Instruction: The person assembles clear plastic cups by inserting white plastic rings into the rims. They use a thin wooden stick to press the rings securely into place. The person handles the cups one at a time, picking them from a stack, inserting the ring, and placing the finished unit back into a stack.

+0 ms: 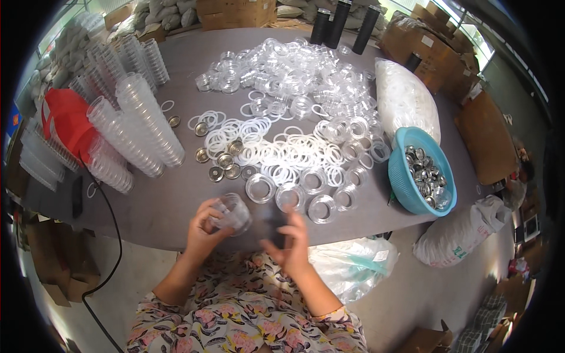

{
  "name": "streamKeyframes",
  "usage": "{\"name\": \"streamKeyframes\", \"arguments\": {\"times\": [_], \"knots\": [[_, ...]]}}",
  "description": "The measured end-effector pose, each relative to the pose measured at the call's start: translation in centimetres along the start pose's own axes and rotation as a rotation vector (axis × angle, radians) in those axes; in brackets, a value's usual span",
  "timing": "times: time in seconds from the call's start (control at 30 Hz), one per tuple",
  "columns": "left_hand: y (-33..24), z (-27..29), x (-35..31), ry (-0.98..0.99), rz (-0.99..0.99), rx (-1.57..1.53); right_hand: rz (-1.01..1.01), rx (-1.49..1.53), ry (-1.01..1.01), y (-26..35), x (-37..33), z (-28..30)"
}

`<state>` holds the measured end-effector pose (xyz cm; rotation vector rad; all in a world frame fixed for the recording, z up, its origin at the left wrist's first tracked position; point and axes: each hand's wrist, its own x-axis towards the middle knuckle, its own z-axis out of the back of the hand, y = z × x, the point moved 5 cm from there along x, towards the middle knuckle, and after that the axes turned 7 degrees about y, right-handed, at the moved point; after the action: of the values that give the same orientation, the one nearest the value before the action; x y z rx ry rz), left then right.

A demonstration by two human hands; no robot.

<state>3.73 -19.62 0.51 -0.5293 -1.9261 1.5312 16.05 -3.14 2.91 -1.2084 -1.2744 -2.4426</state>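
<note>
Near the table's front edge, my left hand (206, 229) is closed around a clear plastic cup-like piece (238, 215), tilted on its side. My right hand (292, 244) is a little to the right of it, fingers apart and slightly blurred, with nothing visible in them. Just beyond the hands lie several clear ring-shaped plastic pieces (259, 188). Small silver metal caps (225, 160) sit to the left of these. Behind them spreads a heap of flat white rings (300, 152), and further back a large pile of clear plastic parts (294, 73).
Tall stacks of nested clear cups (150, 120) stand at left beside a red bag (70, 126). A blue basket (406, 188) of metal caps sits on the right edge, near a full plastic bag (406, 100). Black tubes (337, 26) stand at the back; a black cable (115, 217) hangs at left.
</note>
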Motion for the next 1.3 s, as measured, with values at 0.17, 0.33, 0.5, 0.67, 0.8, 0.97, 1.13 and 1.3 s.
{"name": "streamKeyframes", "arguments": {"times": [0.17, 0.33, 0.5, 0.67, 0.8, 0.97, 1.13, 1.3], "knots": [[1.7, -1.9, -1.2, 0.018, 0.274, -0.224, -0.126, 0.1, 0.136, 0.2, 0.4, -5.2], [4.5, -0.5, -1.6, -0.027, 0.482, -0.401, -0.251, 0.147, 0.14, -1.3, -0.8, -6.9], [3.0, -0.6, -1.2, -0.089, 0.114, -0.014, -0.093, 0.054, 0.059, -2.2, -1.9, -7.8], [3.3, 0.5, -0.6, -0.166, 0.091, 0.185, -0.136, -0.04, 0.096, -2.4, -1.2, -8.7], [1.0, -0.8, 0.0, -0.148, -0.166, 0.745, -0.248, -0.07, 0.125, -2.9, -1.7, -8.7], [3.7, 1.0, 0.2, -0.196, 0.004, 0.366, -0.264, -0.025, 0.078, -2.6, -1.0, -8.5], [1.4, -0.6, 0.1, -0.263, -0.176, 0.635, -0.215, -0.126, 0.091, -2.9, -1.3, -8.2], [1.3, 2.8, 0.0, -0.271, -0.091, 0.903, -0.236, -0.328, 0.035, -2.2, -1.1, -8.1]]}}
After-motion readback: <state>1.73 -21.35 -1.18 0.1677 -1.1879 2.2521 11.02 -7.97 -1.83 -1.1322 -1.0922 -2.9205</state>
